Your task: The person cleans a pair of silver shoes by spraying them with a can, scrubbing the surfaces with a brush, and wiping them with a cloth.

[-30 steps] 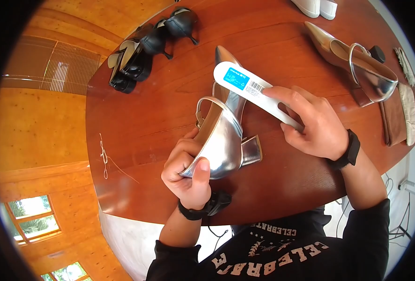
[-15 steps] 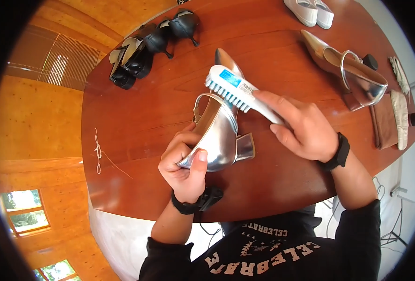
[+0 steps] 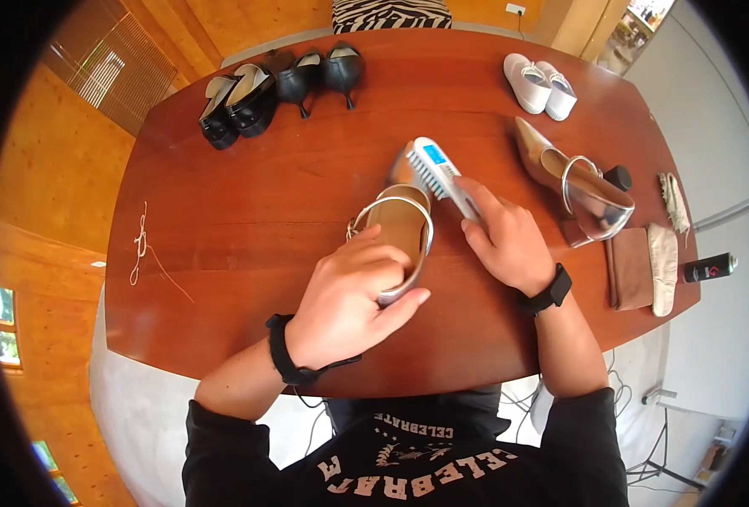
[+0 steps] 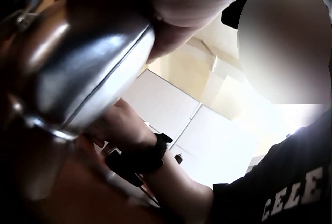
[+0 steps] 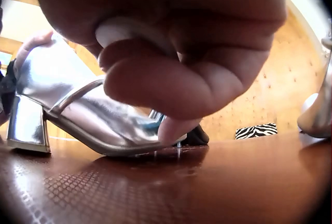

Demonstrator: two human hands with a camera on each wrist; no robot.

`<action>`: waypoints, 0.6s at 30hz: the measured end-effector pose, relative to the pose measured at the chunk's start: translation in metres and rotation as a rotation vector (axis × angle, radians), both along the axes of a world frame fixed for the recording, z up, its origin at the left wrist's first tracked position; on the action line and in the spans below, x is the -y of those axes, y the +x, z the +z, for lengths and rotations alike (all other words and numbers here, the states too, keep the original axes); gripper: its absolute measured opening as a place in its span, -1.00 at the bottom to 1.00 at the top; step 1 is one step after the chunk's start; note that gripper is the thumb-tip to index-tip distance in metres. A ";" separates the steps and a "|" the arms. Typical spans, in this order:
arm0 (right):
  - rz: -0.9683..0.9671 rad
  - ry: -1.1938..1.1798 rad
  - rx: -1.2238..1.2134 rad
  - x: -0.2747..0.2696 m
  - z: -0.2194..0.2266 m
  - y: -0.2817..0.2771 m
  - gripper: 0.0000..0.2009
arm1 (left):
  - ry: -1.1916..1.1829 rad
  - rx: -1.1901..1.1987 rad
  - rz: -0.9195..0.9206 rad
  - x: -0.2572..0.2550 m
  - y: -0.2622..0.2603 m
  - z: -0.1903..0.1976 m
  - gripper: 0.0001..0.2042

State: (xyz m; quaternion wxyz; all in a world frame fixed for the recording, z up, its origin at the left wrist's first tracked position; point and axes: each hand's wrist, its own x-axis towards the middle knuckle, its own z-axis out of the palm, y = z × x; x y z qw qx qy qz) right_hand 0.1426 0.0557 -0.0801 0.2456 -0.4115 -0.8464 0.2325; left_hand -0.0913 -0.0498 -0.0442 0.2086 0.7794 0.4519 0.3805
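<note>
A silver block-heeled shoe (image 3: 401, 224) with an ankle strap points away from me in the head view. My left hand (image 3: 345, 291) grips it at the back, fingers inside the opening and thumb over the rim. In the right wrist view the shoe's block heel (image 5: 28, 125) and sole are down at the tabletop. My right hand (image 3: 514, 245) holds a white scrubbing brush (image 3: 435, 162) by its handle. The pale blue bristles (image 3: 425, 176) face the shoe and overlap its toe. Up close, the left wrist view shows the shiny upper (image 4: 98, 63).
The matching silver shoe (image 3: 598, 211) stands at the right, near a brown cloth (image 3: 630, 269), a beige cloth (image 3: 664, 270) and a black can (image 3: 710, 267). White sneakers (image 3: 528, 89), black shoes (image 3: 252, 101) and black heels (image 3: 342, 72) line the back; string (image 3: 140, 245) lies left.
The shoe has turned from a raised, sideways tilt to sole-down at the table, with my left hand now over its back. The brush has moved to the toe, and the head view has shifted.
</note>
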 end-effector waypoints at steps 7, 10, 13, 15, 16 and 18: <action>-0.020 0.003 -0.018 0.000 -0.001 -0.003 -0.50 | -0.207 -0.336 -0.025 -0.002 -0.008 0.034 -0.79; 0.009 0.003 -0.044 -0.001 -0.002 -0.003 -0.48 | -0.270 -0.288 -0.014 -0.002 -0.030 0.036 -0.74; 0.115 -0.004 -0.087 0.006 0.007 -0.005 -0.44 | -0.400 -0.302 0.019 -0.003 -0.045 0.040 -0.74; 0.153 0.017 -0.117 0.008 0.004 -0.008 -0.42 | -0.473 -0.348 0.004 -0.007 -0.058 0.041 -0.69; 0.156 0.039 -0.123 0.008 0.001 -0.008 -0.41 | -0.521 -0.358 -0.015 -0.011 -0.064 0.042 -0.67; 0.127 0.071 -0.105 0.008 -0.005 -0.008 -0.40 | -0.615 -0.372 -0.053 -0.021 -0.073 0.045 -0.65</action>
